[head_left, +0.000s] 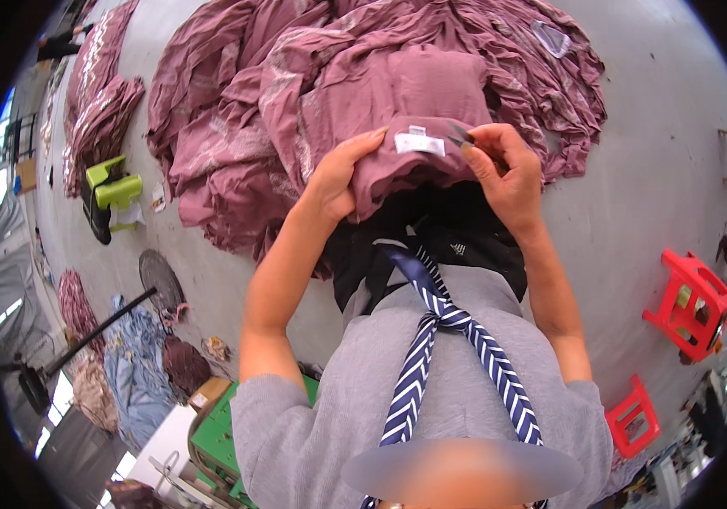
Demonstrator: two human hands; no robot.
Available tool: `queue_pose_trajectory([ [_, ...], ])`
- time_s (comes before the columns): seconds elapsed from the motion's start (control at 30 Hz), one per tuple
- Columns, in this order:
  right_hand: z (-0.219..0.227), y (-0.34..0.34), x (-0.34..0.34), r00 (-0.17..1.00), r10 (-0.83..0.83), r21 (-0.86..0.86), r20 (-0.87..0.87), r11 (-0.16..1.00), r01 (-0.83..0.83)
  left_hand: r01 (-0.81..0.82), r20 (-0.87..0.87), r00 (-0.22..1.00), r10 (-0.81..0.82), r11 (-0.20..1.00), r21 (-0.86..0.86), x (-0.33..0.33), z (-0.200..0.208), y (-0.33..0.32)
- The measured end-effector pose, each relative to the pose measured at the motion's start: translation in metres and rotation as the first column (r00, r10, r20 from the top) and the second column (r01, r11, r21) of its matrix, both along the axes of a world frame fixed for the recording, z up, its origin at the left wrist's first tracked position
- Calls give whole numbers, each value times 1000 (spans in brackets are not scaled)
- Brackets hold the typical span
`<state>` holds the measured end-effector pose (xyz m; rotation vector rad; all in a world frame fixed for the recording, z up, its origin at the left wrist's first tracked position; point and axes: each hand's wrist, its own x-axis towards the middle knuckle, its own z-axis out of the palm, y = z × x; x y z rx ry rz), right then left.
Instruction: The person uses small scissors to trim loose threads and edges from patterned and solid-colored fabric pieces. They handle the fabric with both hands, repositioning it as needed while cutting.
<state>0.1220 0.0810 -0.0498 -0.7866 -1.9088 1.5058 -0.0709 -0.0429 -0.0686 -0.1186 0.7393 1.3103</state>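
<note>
A mauve garment (414,110) is held up in front of the person at the middle of the view, its folded edge gathered between both hands, with a small white label (419,143) sewn on the edge and facing the camera. The left hand (342,174) grips the edge just left of the label, fingers (363,142) curled over the top of the cloth and clamped on it. The right hand (508,174) holds the edge just right of the label; its fingers (475,157) are closed around a small pair of snips (460,133), whose blades point toward the label and lie just beside its upper right corner. Whether the blades touch the label cannot be told. The garment runs on into a large heap of mauve cloth (296,76) spread over the grey floor (660,144) on the far side. A second strip of the same cloth (96,93) lies at far left. On the left stands a green stool (113,191); on the right, well apart from the hands, stand two red stools (690,305), (632,416). A striped blue and white strap (431,339) hangs over the person's grey top at near centre.
</note>
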Motion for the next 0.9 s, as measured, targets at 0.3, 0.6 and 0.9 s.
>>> queue_pose_trajectory([
  [0.3,-16,-9,7,996,7,96,85,995,-15,-21,-122,992,9,995,-102,-22,-16,2],
  [0.6,-7,-32,-7,995,97,370,27,924,-100,2,-274,962,-16,999,-52,-27,-19,1],
  [0.9,-52,-9,36,991,-40,249,130,968,7,1,-680,669,300,914,405,-27,43,-86],
])
